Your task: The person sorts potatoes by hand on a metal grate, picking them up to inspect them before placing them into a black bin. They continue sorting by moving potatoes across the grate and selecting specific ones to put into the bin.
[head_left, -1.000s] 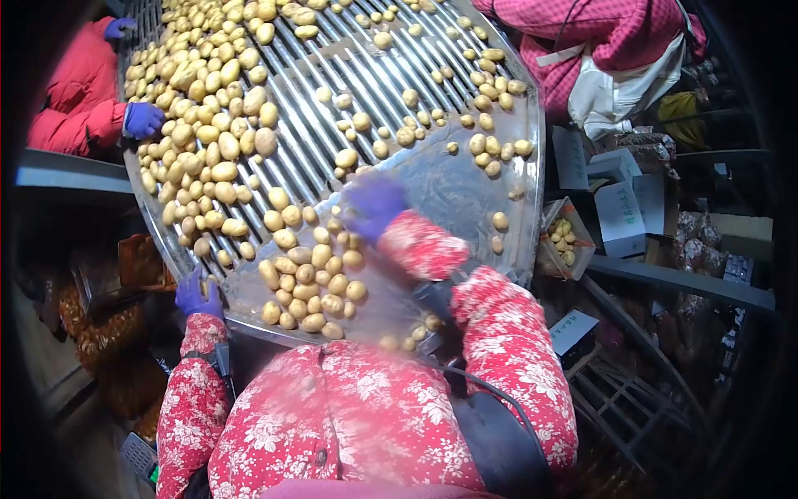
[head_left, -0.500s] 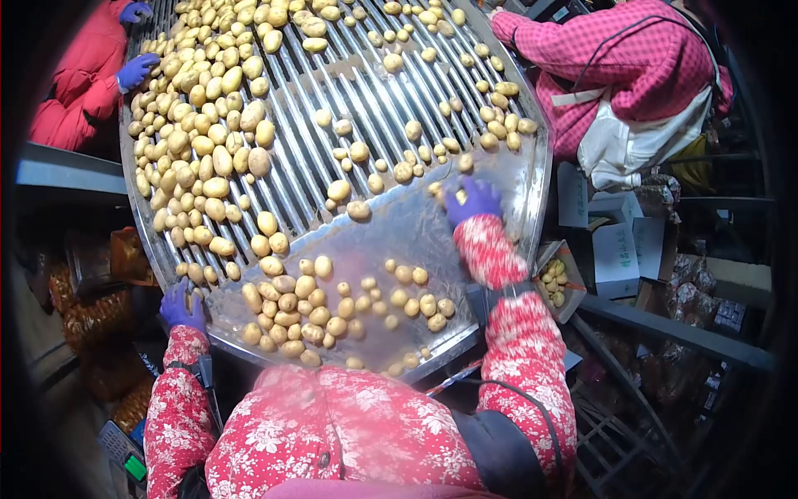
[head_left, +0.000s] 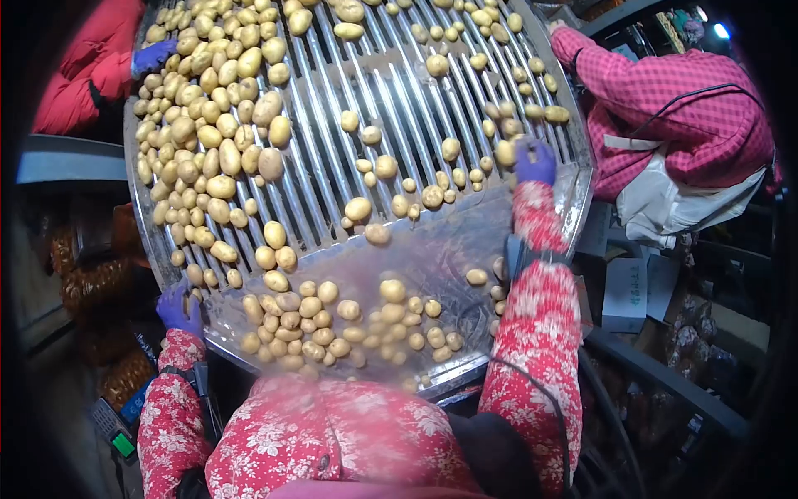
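My right hand [head_left: 534, 160], in a purple glove, is at the right end of the metal roller bed [head_left: 328, 158]. Its bent fingers are closed against a yellow potato [head_left: 505, 153], and several smaller ones lie just beyond. Resting on the left rim of the sloping metal tray [head_left: 432, 249] is my left hand [head_left: 179, 310], also purple-gloved, fingers apart and holding nothing. A loose pile of potatoes [head_left: 312, 320] lies on the tray in front of my body, with a few more under my right forearm.
Potatoes [head_left: 199, 133] crowd the left side of the rollers. At the upper left a co-worker's purple-gloved hand [head_left: 155, 56] touches that heap. Another person in a pink checked sleeve [head_left: 640, 100] leans at the right. White cardboard boxes [head_left: 625, 287] stand below on the right.
My right hand has moved away from me and rightward, from the tray's upper part to the rollers' edge. More potatoes lie on the tray's right side. My left hand stays at the rim.
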The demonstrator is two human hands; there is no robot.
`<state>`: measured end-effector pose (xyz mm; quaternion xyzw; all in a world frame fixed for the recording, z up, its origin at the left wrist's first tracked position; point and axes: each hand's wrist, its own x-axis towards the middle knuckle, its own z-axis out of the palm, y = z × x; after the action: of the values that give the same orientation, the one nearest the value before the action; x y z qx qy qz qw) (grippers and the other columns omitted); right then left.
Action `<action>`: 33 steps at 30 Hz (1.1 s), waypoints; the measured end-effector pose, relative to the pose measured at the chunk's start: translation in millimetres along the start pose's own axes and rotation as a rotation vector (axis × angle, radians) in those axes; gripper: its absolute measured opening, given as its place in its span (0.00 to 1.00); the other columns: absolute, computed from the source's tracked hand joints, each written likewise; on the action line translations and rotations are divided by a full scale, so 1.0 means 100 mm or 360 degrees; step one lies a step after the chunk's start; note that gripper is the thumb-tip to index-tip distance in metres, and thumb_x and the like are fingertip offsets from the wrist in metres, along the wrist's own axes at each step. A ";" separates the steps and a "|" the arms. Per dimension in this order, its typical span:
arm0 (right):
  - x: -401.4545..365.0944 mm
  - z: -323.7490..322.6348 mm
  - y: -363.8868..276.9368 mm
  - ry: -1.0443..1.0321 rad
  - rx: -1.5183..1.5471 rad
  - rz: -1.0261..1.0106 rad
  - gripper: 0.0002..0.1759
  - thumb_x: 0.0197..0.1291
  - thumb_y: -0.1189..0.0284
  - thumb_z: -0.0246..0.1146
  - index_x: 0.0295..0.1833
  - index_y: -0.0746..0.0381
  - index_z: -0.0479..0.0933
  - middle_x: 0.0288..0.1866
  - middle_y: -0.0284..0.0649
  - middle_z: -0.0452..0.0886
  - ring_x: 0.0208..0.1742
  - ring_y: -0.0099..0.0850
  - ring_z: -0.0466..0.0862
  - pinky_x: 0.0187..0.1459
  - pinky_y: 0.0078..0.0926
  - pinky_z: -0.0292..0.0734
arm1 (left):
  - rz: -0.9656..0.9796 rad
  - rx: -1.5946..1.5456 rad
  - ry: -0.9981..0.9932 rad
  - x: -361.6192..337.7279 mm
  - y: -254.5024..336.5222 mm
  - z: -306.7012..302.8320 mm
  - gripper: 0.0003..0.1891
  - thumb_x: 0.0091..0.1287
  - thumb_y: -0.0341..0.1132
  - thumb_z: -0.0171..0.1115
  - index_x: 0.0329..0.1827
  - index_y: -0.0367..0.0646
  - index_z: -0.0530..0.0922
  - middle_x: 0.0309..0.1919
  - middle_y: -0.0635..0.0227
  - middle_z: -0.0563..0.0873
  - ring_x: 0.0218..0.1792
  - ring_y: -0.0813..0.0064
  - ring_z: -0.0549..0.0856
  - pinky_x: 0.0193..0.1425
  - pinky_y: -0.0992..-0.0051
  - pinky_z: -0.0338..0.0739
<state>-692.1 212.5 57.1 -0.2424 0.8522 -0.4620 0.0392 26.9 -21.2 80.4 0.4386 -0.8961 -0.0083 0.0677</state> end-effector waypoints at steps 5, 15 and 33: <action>-0.23 0.03 -0.47 0.0002 -0.0335 -0.0340 0.22 0.63 0.59 0.64 0.55 0.64 0.78 0.50 0.52 0.82 0.52 0.41 0.83 0.54 0.36 0.78 | 0.0062 -0.0021 -0.0050 0.05 0.00 -0.02 0.23 0.59 0.34 0.65 0.60 0.46 0.79 0.51 0.57 0.82 0.54 0.53 0.78 0.61 0.55 0.69; 1.27 0.51 0.43 0.0002 -0.0869 -0.0604 0.20 0.63 0.59 0.60 0.57 0.56 0.79 0.58 0.45 0.78 0.50 0.46 0.82 0.53 0.45 0.76 | -0.0022 0.0029 -0.0037 -0.01 -0.02 -0.02 0.24 0.60 0.36 0.67 0.61 0.46 0.77 0.56 0.55 0.79 0.58 0.52 0.76 0.65 0.54 0.66; -1.57 0.57 -1.13 -0.0755 0.0385 -0.0046 0.16 0.64 0.68 0.62 0.55 0.61 0.81 0.52 0.43 0.82 0.55 0.40 0.81 0.60 0.38 0.74 | 0.0057 -0.0097 0.0095 0.03 -0.02 -0.03 0.23 0.61 0.41 0.67 0.61 0.53 0.79 0.52 0.62 0.82 0.56 0.57 0.77 0.61 0.56 0.66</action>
<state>-494.7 187.7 90.6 -0.3495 0.7543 -0.4912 0.2600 27.1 -24.7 83.3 0.4203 -0.9007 -0.0213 0.1077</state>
